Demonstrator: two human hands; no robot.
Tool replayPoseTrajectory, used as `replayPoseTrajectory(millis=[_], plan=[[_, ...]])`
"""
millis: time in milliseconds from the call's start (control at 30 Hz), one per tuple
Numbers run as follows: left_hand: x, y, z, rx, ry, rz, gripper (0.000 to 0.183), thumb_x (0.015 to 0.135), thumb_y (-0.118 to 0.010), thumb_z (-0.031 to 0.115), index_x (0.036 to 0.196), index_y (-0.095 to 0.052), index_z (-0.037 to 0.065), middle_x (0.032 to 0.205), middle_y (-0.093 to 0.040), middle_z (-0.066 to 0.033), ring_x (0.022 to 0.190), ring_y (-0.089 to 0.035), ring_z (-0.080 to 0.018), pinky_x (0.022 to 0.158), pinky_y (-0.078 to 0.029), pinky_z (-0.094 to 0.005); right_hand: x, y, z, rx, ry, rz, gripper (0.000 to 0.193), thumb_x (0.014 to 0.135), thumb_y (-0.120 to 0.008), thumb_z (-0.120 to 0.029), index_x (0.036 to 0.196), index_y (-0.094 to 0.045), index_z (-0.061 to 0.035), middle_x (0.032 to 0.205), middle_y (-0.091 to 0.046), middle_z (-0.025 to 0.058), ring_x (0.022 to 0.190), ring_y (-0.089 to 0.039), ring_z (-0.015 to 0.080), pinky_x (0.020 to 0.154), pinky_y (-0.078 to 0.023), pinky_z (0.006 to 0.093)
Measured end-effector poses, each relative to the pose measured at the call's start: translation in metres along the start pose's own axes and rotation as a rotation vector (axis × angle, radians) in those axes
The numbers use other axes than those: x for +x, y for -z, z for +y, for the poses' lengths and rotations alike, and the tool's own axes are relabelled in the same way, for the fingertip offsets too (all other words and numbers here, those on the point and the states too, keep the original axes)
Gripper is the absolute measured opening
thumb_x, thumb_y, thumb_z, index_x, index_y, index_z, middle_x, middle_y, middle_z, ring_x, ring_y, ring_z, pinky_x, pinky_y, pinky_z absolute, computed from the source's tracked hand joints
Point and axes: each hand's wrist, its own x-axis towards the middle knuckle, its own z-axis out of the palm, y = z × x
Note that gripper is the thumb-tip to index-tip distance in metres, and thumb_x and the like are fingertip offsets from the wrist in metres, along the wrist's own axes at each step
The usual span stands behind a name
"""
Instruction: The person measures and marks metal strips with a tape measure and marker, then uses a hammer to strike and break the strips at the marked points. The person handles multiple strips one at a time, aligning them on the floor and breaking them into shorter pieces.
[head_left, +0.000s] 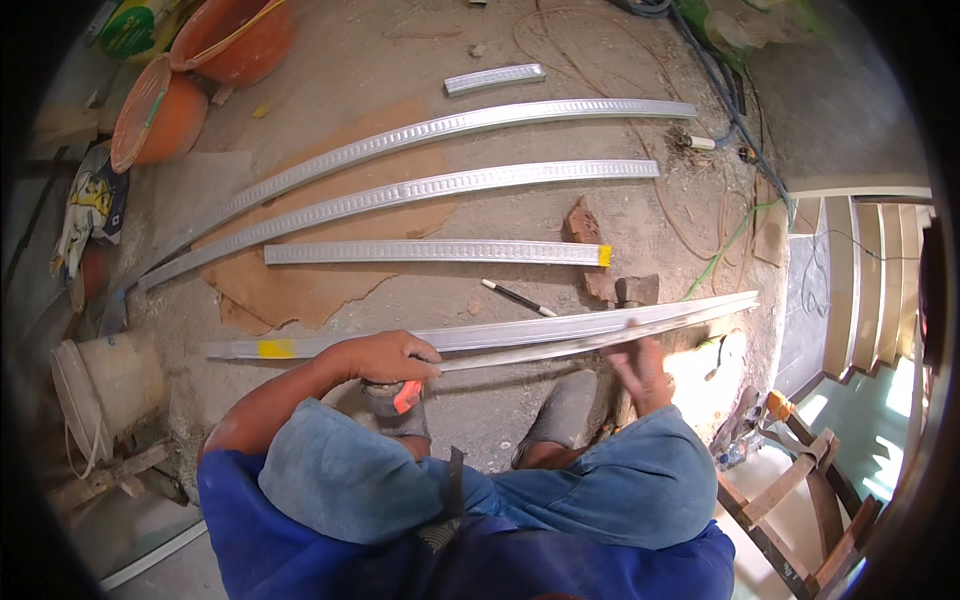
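Note:
My left hand is closed at the near metal channel, fingers curled over a red and black tape measure. From those fingers a narrow pale strip runs right along the channel; I cannot tell if it is the tape's blade or thin metal. A yellow mark is on the channel's left end. Slightly blurred, my right hand is at the strip's near side with fingers apart. A black and white marker pen lies beyond the channel, near a dark hammer-like block.
Farther off lie ribbed metal channels, one yellow-tipped, over cardboard and a broken brick. Orange tubs and gloves are far left, a pale bucket near left. Cables and stairs are right.

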Motion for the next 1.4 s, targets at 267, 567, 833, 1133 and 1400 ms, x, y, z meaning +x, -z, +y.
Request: replayPoseTrajectory(millis=[267, 567, 833, 1133, 1400], plan=[[0.017, -0.010, 0.012, 0.002, 0.002, -0.040, 0.042, 0.095, -0.063, 0.038, 0.118, -0.069, 0.003, 0.106, -0.072, -0.0107, 0.100, -0.064, -0.0183, 0.091, -0.049, -0.0328, -0.007, -0.040, 0.083, -0.072, -0.545, -0.376, 0.036, 0.100, -0.063, -0.028, 0.124, -0.057, -0.0034, 0.109, -0.069, 0.0176, 0.096, -0.071, 0.0306, 0.080, -0.064, 0.0451], [0.030, -0.024, -0.003, -0.036, 0.015, 0.046, 0.039, 0.093, -0.060, 0.039, 0.108, -0.073, 0.005, 0.099, -0.073, -0.0090, 0.095, -0.066, -0.0193, 0.087, -0.050, -0.0332, 0.008, -0.031, 0.089, -0.083, -0.540, -0.317, 0.040, 0.103, -0.054, -0.036, 0.127, -0.057, -0.0044, 0.103, -0.071, 0.0156, 0.088, -0.073, 0.0280, 0.075, -0.064, 0.0431], [0.037, -0.023, -0.003, -0.013, 0.009, 0.026, 0.038, 0.093, -0.060, 0.039, 0.106, -0.073, 0.005, 0.099, -0.073, -0.0098, 0.095, -0.066, -0.0211, 0.087, -0.051, -0.0339, -0.016, -0.055, 0.057, -0.481, -0.619, -0.562, 0.035, 0.098, -0.064, -0.022, 0.127, -0.058, -0.0023, 0.109, -0.070, 0.0118, 0.093, -0.071, 0.0215, 0.075, -0.061, 0.0345], [0.081, -0.041, 0.005, -0.152, -0.117, 0.084, 0.040, 0.094, -0.060, 0.041, 0.101, -0.069, 0.003, 0.092, -0.072, -0.0101, 0.090, -0.065, -0.0195, 0.082, -0.050, -0.0343, -0.031, -0.068, 0.026, -0.681, -0.720, -1.145, 0.044, 0.098, -0.066, -0.026, 0.127, -0.060, 0.0069, 0.120, -0.067, 0.0160, 0.100, -0.068, 0.0228, 0.082, -0.058, 0.0335], [0.077, -0.049, 0.004, 0.034, -0.150, -0.044, 0.042, 0.095, -0.057, 0.044, 0.097, -0.069, 0.004, 0.087, -0.071, -0.0127, 0.081, -0.066, -0.0249, 0.077, -0.051, -0.0375, -0.048, -0.076, -0.071, -0.376, -0.337, -1.084, 0.063, 0.086, -0.078, -0.038, 0.118, -0.062, 0.0140, 0.111, -0.068, 0.0260, 0.091, -0.072, 0.0308, 0.073, -0.062, 0.0393]])
